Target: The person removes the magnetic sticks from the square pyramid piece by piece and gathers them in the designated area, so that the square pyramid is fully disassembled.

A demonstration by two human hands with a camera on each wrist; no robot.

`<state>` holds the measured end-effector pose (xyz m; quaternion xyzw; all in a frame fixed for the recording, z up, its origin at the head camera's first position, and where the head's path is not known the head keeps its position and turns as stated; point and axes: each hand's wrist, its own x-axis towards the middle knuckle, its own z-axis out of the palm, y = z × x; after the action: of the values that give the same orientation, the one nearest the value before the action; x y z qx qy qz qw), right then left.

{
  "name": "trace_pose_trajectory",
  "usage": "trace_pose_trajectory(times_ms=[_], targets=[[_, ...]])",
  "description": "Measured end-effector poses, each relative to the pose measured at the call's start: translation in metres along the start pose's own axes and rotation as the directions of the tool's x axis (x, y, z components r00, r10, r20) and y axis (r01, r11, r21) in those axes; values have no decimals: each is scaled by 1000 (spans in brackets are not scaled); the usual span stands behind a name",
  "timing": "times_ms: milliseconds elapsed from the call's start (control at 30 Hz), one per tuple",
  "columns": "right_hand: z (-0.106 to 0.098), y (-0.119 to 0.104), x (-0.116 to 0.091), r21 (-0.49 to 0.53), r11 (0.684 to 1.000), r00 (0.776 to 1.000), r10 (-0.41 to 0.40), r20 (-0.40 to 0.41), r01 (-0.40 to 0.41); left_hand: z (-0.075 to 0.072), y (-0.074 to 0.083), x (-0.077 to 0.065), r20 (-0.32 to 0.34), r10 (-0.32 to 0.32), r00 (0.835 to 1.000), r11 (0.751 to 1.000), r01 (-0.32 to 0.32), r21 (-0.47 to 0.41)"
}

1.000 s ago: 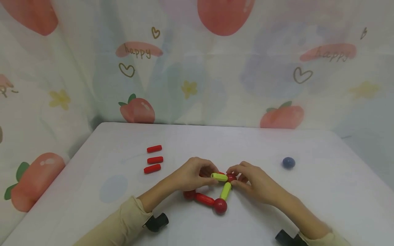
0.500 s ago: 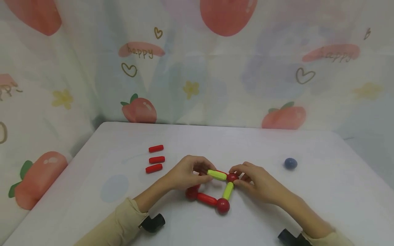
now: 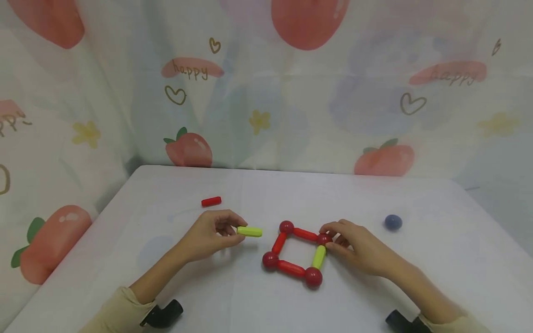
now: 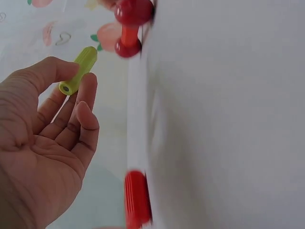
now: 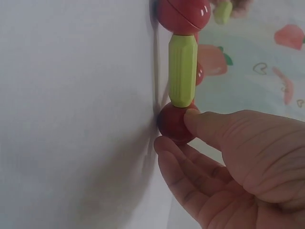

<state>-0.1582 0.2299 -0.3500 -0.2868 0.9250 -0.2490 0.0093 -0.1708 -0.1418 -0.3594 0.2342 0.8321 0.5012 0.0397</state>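
Observation:
My left hand (image 3: 210,235) pinches a yellow-green magnetic stick (image 3: 250,231) between thumb and fingertips, raised off the table and left of the frame. In the left wrist view that stick (image 4: 78,70) shows a dark end. A four-sided frame of red balls and sticks lies on the table; its right side is a yellow-green stick (image 3: 319,257), the others red sticks (image 3: 291,268). With thumb and fingers my right hand (image 3: 354,249) grips the far right ball (image 3: 324,239). The right wrist view shows this ball (image 5: 176,123) joined to the green stick (image 5: 182,71).
One loose red stick (image 3: 211,201) lies at the back left of the white table (image 3: 233,296); the others near it are hidden by my left hand. A dark blue ball (image 3: 393,222) sits at the right. A printed curtain (image 3: 308,115) hangs behind the table.
My left hand has moved left with the green stick, away from the far right ball, uncovering the frame's far left corner. The frame has shifted slightly right with my right hand still gripping its ball.

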Motion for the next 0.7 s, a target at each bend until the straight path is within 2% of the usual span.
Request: trace_pose_trajectory(times_ms=[267,500,700], targets=[[-6,12,-4,-24,1000,1000,-4,-20,3,-34,-21,-28,-41,-78,996,997,79,25],[-8,11,-3,-19,1000,1000,10,-6,-11,-47,-28,-40,-37,-158,987,987,159,34],[-10,8,-3,-17,1000,1000,8,-3,-8,-55,-32,-43,-32,-148,988,985,150,86]])
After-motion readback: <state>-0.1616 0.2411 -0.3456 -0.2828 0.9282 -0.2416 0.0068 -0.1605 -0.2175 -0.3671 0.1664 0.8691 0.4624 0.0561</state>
